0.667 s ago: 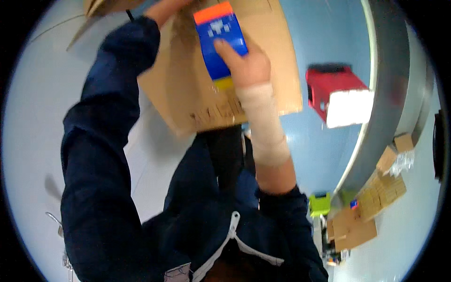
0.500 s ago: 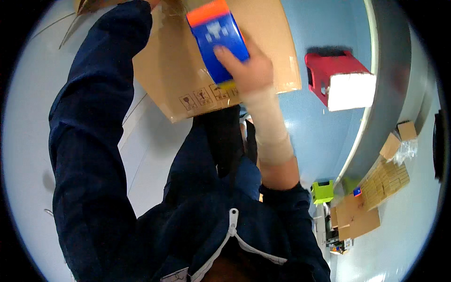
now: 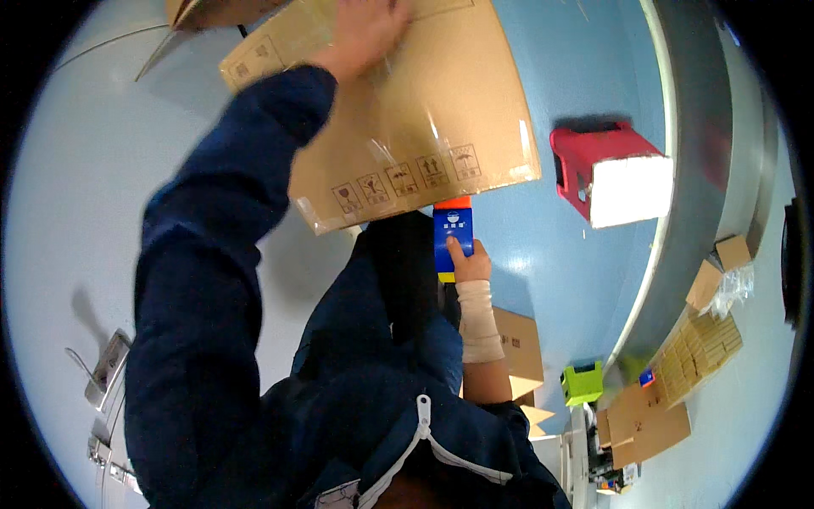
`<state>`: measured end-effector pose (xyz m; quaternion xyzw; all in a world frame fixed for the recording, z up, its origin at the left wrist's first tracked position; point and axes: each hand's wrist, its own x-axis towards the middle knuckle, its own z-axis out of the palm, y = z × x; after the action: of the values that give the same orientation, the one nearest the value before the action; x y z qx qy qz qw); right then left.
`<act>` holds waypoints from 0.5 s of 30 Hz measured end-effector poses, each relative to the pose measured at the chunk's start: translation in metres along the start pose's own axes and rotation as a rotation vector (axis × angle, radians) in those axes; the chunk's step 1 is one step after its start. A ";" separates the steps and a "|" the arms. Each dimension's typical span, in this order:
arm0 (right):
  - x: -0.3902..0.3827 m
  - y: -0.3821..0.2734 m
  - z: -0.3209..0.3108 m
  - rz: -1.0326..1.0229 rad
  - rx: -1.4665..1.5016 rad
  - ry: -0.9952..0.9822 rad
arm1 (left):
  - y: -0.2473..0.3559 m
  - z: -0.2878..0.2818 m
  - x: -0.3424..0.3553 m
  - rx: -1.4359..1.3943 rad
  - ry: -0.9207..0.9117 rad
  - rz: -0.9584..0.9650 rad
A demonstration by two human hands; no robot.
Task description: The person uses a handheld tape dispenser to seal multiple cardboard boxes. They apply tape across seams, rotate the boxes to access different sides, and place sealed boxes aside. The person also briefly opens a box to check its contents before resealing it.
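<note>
A large brown cardboard box (image 3: 424,93) fills the upper middle, with clear tape and printed handling symbols on it. My left hand (image 3: 365,34) lies on its upper part, fingers apart and slightly blurred. My right hand (image 3: 471,263), with a beige wrap on the wrist and forearm, grips a blue tape dispenser (image 3: 453,229) with orange and yellow ends. The dispenser is just beyond the box's near edge, low beside my leg.
A red stool (image 3: 577,153) with a white top stands at the right beside a dark ledge (image 3: 704,102). A green stool (image 3: 582,387), cardboard boxes (image 3: 644,420) and stacked carton pieces (image 3: 695,356) lie lower right. Another open box (image 3: 203,10) is at the upper left.
My right hand has moved down with the dispenser, off the box top to below its near edge. My left hand has come to the right onto the box, which sits at a different angle.
</note>
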<state>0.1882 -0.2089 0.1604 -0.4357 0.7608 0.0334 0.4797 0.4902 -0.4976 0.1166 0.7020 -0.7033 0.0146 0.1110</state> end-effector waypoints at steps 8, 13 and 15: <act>0.018 -0.036 0.031 -0.001 -0.191 0.017 | 0.115 -0.055 -0.152 -0.256 -0.322 0.220; 0.058 -0.008 0.048 -0.022 -0.276 -0.089 | 0.125 -0.068 -0.180 -0.242 -0.335 0.288; 0.045 -0.010 0.018 0.060 -0.153 -0.132 | 0.113 -0.069 -0.179 -0.420 -0.325 0.233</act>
<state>0.2001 -0.2351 0.1202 -0.4451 0.7355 0.1343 0.4928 0.3862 -0.3072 0.1675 0.5712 -0.7753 -0.2315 0.1375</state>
